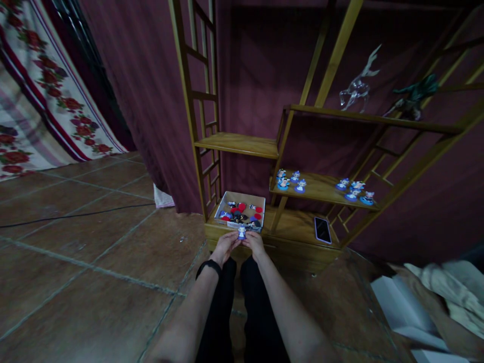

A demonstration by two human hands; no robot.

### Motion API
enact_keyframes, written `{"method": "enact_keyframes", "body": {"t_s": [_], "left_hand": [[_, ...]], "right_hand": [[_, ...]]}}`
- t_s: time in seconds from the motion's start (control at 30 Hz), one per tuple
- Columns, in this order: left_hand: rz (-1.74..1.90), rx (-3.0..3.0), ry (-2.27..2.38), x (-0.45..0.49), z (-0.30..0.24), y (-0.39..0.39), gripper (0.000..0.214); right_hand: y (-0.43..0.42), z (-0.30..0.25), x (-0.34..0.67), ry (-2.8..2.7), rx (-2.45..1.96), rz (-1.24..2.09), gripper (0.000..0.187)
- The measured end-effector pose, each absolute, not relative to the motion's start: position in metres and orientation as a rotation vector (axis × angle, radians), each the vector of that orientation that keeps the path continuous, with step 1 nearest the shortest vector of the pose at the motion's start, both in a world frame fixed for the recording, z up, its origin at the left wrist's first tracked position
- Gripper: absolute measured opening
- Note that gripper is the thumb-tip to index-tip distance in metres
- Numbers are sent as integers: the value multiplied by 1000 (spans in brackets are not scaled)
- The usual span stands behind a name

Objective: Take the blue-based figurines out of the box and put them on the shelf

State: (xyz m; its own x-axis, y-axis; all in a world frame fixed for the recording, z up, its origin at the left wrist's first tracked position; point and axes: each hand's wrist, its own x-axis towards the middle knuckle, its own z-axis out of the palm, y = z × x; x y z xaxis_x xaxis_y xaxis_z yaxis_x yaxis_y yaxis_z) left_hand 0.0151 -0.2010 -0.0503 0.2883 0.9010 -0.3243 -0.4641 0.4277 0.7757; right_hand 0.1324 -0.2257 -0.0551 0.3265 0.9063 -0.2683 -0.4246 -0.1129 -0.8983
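Between my two hands is a small white-and-purple figurine [242,232], upright, just in front of the box. My left hand [226,243] has its fingers closed on the figurine's left side, and a black band sits on that wrist. From the other side, my right hand [255,243] pinches the same figurine. Right behind them, a shallow cardboard box [245,196] on the low cabinet top holds several loose figurines and red, black and purple round pieces. Several similar figurines [301,186] stand at the left of the middle shelf, and more figurines [353,194] at its right.
A wooden shelf unit [238,143] stands ahead. A phone [322,230] lies on its lower right board. Up on the top shelf are a clear deer ornament [355,92] and a dark green statuette [416,96]. At lower right, another person's arm [423,297] is beside white boxes [403,307]. A cable [75,217] crosses the floor.
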Motion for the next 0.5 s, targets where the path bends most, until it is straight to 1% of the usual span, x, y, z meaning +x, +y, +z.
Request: {"method": "enact_keyframes", "body": {"t_s": [0.2, 0.5], "left_hand": [[1021, 681, 819, 18, -48, -205, 30], [1175, 886, 957, 23, -48, -208, 32]], "right_hand": [[-225, -57, 133, -537, -1225, 1183, 18], [-226, -54, 132, -565, -1263, 1174, 22]]}}
